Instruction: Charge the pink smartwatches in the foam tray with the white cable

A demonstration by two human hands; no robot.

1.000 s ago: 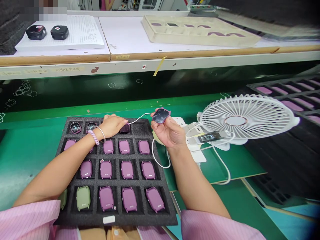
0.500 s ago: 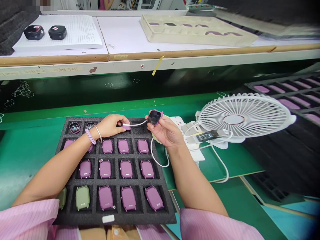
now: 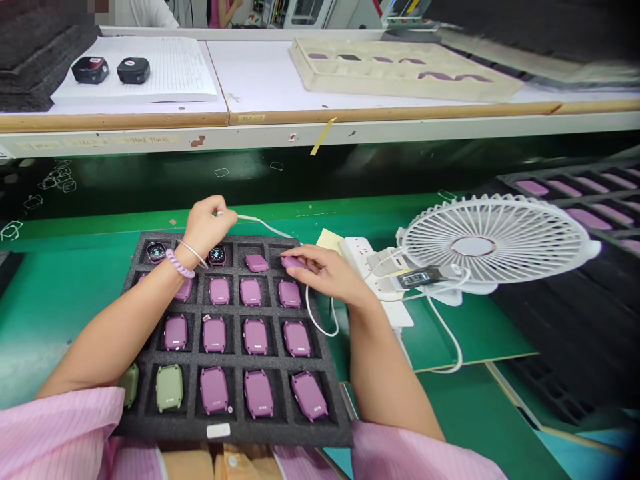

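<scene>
Setting purple watch (image 3: 294, 263) into tray (image 3: 330, 373) now, cable (image 3: 260, 222) lifted.

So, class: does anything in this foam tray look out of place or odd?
Yes. In the black foam tray, two green watch bodies sit at the near left among purple ones, and two far-row pieces lie screen-up while the others lie back-up.

Matt black foam tray (image 3: 235, 427), glossy plastic watches (image 3: 257, 335)
</scene>
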